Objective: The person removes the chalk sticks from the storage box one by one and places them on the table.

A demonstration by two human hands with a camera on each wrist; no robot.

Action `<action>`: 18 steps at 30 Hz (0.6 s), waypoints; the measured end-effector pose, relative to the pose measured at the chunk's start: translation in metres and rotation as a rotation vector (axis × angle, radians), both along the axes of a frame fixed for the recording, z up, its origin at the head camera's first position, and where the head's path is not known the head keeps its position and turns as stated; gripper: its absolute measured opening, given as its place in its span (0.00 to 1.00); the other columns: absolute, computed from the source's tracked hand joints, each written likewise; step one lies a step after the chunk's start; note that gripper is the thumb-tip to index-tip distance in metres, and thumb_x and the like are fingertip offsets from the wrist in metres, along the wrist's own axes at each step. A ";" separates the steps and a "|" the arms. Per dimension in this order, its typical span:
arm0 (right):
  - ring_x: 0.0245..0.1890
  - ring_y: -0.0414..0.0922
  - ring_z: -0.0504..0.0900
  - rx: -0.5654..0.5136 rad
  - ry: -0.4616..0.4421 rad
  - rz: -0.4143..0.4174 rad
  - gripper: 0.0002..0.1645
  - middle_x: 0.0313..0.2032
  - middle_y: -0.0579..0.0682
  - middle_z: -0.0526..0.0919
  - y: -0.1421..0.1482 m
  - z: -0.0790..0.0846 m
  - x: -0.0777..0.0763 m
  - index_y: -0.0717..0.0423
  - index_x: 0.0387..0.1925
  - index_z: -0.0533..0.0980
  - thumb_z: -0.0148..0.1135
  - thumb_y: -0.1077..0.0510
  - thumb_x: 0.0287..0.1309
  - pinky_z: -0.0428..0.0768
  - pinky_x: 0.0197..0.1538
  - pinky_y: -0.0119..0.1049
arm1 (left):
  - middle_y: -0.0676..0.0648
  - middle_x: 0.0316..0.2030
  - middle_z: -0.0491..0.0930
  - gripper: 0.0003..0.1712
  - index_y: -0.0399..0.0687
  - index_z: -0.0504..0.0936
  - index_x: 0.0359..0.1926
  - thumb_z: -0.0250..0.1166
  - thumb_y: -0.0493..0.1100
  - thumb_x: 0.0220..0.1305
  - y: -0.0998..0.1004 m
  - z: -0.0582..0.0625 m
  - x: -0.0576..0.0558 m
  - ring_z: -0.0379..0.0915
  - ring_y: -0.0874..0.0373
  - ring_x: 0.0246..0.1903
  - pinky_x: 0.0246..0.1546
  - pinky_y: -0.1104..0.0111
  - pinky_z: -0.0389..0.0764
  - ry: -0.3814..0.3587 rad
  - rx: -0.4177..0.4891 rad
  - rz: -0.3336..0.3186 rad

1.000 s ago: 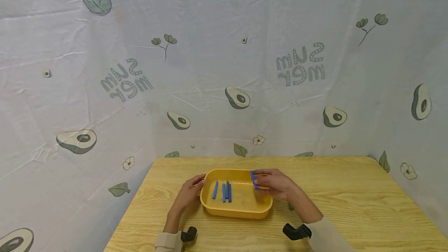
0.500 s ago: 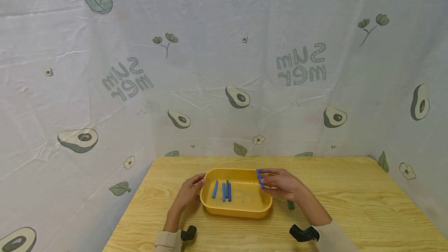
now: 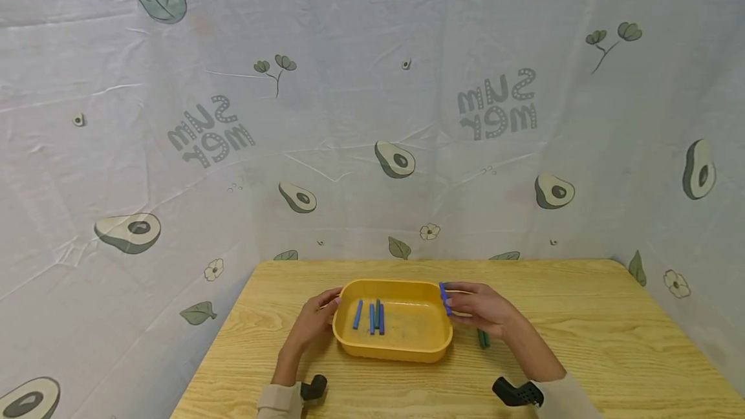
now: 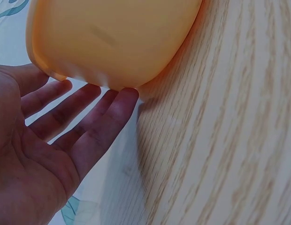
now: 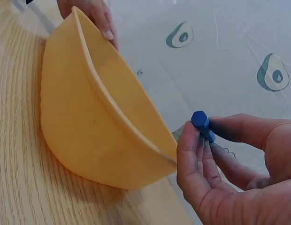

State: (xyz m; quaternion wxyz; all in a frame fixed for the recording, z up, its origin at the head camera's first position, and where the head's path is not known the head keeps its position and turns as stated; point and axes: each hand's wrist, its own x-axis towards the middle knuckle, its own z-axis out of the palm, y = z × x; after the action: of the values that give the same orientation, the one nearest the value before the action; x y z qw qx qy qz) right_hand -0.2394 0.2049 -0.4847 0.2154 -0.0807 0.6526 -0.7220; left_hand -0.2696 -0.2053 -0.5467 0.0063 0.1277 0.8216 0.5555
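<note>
My left hand (image 3: 313, 321) holds the left end of a yellow plastic tub (image 3: 396, 352), thumb over the rim and fingertips against the outer wall. The left wrist view shows those fingers touching the tub (image 4: 117, 51) from outside. In my right hand (image 3: 480, 308) a blue hexagonal crayon (image 5: 200, 120) is pinched between thumb and fingers, just beyond the tub's right rim. Dark blue smudges mark the right thumb. Inside the tub, on its left side, lie several crayons: a blue one (image 3: 357, 315) apart, and blue ones beside a green one (image 3: 377, 313).
Green crayons (image 3: 484, 339) lie on the wooden table (image 3: 582, 328) to the right of the tub, partly under the right hand. A pale printed sheet (image 3: 349, 115) with avocados and leaves hangs behind and at both sides.
My right hand has moved to the right with the blue crayon, from over the tub to past its right rim, showing more of the green crayons. The left hand and tub stayed put.
</note>
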 end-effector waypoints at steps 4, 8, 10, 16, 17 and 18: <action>0.56 0.44 0.89 -0.017 -0.001 0.000 0.42 0.59 0.51 0.87 0.007 -0.003 0.002 0.75 0.81 0.52 0.60 0.63 0.78 0.88 0.61 0.40 | 0.35 0.70 0.79 0.25 0.44 0.78 0.73 0.59 0.49 0.84 0.000 0.000 0.000 0.79 0.37 0.67 0.57 0.53 0.89 -0.001 0.007 -0.016; 0.55 0.43 0.89 -0.020 -0.006 -0.008 0.43 0.58 0.50 0.86 0.014 -0.007 0.003 0.75 0.82 0.51 0.60 0.63 0.78 0.88 0.62 0.41 | 0.35 0.71 0.78 0.26 0.43 0.78 0.74 0.58 0.48 0.84 0.000 0.000 0.000 0.78 0.36 0.68 0.57 0.53 0.89 -0.003 0.010 -0.022; 0.54 0.42 0.88 -0.009 -0.008 -0.020 0.44 0.58 0.49 0.86 0.017 -0.009 0.004 0.75 0.82 0.51 0.60 0.62 0.78 0.87 0.62 0.42 | 0.35 0.71 0.78 0.26 0.43 0.77 0.74 0.58 0.48 0.84 0.000 0.000 0.000 0.77 0.35 0.69 0.60 0.51 0.87 0.004 0.004 -0.021; 0.49 0.38 0.88 0.009 -0.017 -0.054 0.43 0.49 0.43 0.86 0.025 -0.013 0.008 0.75 0.81 0.53 0.62 0.63 0.77 0.88 0.62 0.41 | 0.35 0.71 0.78 0.26 0.43 0.77 0.74 0.58 0.48 0.84 0.000 0.000 0.001 0.76 0.35 0.70 0.63 0.48 0.85 0.007 -0.006 -0.017; 0.48 0.38 0.88 0.006 -0.018 -0.054 0.43 0.47 0.42 0.86 0.026 -0.014 0.008 0.75 0.81 0.53 0.62 0.63 0.77 0.88 0.61 0.41 | 0.35 0.71 0.78 0.26 0.43 0.77 0.74 0.58 0.48 0.84 -0.001 0.000 0.001 0.76 0.34 0.69 0.62 0.48 0.86 0.002 0.000 -0.018; 0.47 0.37 0.88 0.001 -0.021 -0.055 0.43 0.47 0.42 0.86 0.028 -0.015 0.009 0.75 0.81 0.53 0.62 0.63 0.77 0.88 0.61 0.40 | 0.35 0.71 0.78 0.26 0.43 0.77 0.74 0.58 0.48 0.84 -0.001 0.000 0.001 0.76 0.34 0.69 0.61 0.49 0.86 0.000 0.004 -0.019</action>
State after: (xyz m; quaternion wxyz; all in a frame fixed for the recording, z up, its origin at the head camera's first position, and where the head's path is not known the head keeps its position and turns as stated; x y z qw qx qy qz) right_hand -0.2304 0.2326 -0.4993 0.2026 -0.0551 0.6525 -0.7281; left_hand -0.2684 -0.2060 -0.5465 0.0114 0.1355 0.8193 0.5570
